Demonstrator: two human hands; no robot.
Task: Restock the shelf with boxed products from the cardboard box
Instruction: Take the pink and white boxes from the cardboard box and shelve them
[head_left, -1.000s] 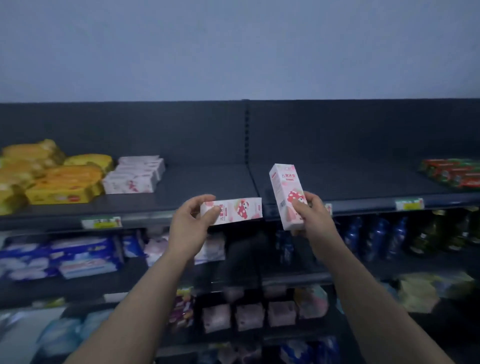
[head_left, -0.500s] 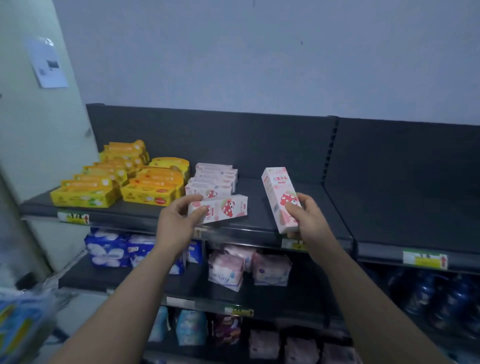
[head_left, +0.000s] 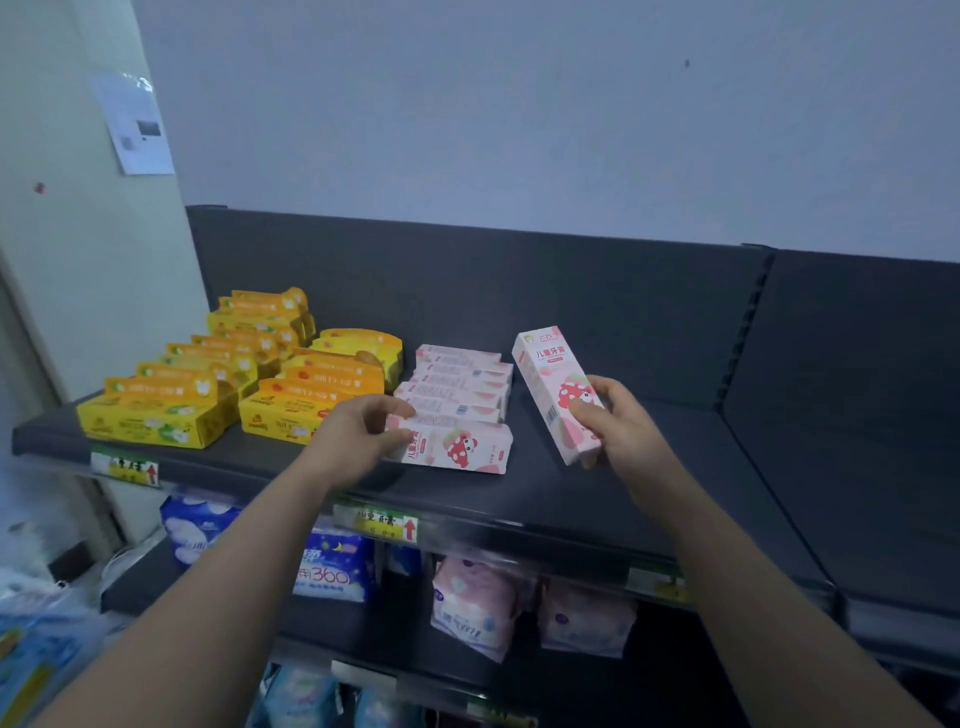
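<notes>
Flat pink box (head_left: 457, 448) lies on the top shelf (head_left: 519, 499), just in front of the row of pink boxes (head_left: 457, 379), its left end pinched by the left hand (head_left: 358, 431). The right hand (head_left: 623, 426) grips the lower end of a tilted pink box (head_left: 550, 374), held above the shelf to the right of the row.

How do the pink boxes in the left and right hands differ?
The left box lies level, on or just above the shelf, before the pink row; the right box is held nearly upright, clear of it. The left hand pinches the left box's end; the right hand grips the right box's lower half. Both share the pink strawberry print.
</notes>
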